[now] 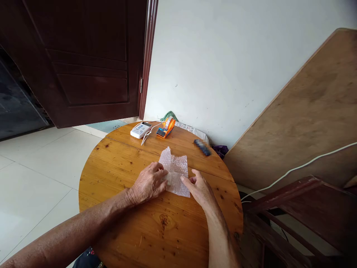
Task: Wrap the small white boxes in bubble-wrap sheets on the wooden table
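Note:
A crumpled piece of clear bubble wrap (178, 175) lies near the middle of the round wooden table (111, 167), with one corner sticking up at the back. My left hand (150, 180) rests against its left edge, fingers curled over the plastic; whether something is under them is hidden. At the right edge is my right hand (198, 186), its thumb touching or just above the wrap and its fingers apart. No other object shows between the right fingers.
Toward the back of the table are a white device (141, 130) with a white cable, an orange tape dispenser (166, 128) and a dark, blurred object (202, 147). A white wall stands behind, and a dark red wooden chair (301, 197) at the right.

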Tool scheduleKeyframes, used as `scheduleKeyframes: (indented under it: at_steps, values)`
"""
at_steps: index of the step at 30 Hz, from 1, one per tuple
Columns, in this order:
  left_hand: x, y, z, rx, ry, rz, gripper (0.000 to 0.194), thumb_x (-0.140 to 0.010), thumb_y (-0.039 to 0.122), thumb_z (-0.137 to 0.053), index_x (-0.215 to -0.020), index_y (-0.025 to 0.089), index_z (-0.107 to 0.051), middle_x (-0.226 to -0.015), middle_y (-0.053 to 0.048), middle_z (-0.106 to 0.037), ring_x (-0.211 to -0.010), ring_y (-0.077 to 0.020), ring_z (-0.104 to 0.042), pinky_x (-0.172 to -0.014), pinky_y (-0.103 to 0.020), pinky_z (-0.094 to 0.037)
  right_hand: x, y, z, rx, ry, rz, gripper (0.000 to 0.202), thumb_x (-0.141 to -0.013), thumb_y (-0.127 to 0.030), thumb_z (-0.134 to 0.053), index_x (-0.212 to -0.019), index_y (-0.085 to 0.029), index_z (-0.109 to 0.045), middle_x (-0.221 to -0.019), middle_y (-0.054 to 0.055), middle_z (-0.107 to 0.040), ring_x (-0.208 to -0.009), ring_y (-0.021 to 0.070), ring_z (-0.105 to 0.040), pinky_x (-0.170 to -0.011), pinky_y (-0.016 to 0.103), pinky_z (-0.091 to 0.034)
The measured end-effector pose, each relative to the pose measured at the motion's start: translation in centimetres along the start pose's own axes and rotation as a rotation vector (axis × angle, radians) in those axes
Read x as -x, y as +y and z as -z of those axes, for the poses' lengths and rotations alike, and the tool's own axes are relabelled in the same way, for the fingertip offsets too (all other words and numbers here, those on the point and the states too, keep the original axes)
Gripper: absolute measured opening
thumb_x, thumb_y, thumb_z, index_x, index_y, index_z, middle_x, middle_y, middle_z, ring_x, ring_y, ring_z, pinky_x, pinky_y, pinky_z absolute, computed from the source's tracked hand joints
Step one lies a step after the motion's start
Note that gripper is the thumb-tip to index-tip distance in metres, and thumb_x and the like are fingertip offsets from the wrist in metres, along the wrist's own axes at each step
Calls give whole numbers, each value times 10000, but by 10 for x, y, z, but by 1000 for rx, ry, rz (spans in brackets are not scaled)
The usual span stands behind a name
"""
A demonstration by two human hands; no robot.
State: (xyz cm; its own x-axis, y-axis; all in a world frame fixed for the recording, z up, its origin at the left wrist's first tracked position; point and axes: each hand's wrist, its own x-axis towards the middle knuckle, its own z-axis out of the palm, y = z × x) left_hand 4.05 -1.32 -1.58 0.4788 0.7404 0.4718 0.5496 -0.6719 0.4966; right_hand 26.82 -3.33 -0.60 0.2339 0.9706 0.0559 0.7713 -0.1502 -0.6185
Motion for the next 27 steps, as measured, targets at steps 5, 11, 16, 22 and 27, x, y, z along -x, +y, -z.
scheduleKeyframes:
  at_steps: [5,11,16,22,27]
  values:
    - [1,-3,0,58,-4,10,299,-871,297,-543,-1096,160,-686,-1088,-118,-606,-961,-226,-614,-873,-351,-528,2,-1,-9,-281,-135,1,545,-771,-441,-647,-1232,-163,-564,-598,-47,-610,-538,163,-576,-518,264,-393]
    - [1,-3,-2,109,-10,39,318,-863,300,-556,-1114,147,-678,-1098,-122,-600,-977,-237,-613,-865,-364,-527,1,3,-16,-292,-116,21,563,-757,-394,-646,-1271,-191,-541,-686,-30,-663,-598,164,-606,-561,266,-441]
    - [0,-3,-2,137,-8,52,312,-855,299,-570,-1108,151,-678,-1087,-117,-597,-970,-231,-612,-859,-353,-525,2,-3,-16,-332,-151,-2,604,-747,-348,-610,-1314,-181,-484,-747,-7,-689,-651,172,-619,-600,273,-466]
    - [0,-2,-3,95,-10,52,295,-845,308,-595,-1094,175,-682,-1101,-104,-599,-960,-226,-615,-843,-348,-525,11,-27,-16,-598,-124,3,610,-733,-360,-630,-1297,-182,-478,-705,-27,-651,-604,151,-562,-576,261,-453]
    - [-2,3,-3,54,-18,87,258,-830,296,-619,-1056,195,-690,-1100,-85,-605,-939,-215,-623,-809,-328,-526,18,-41,-25,-729,-108,22,675,-734,-389,-694,-1339,-171,-487,-707,-24,-634,-557,137,-525,-510,250,-444]
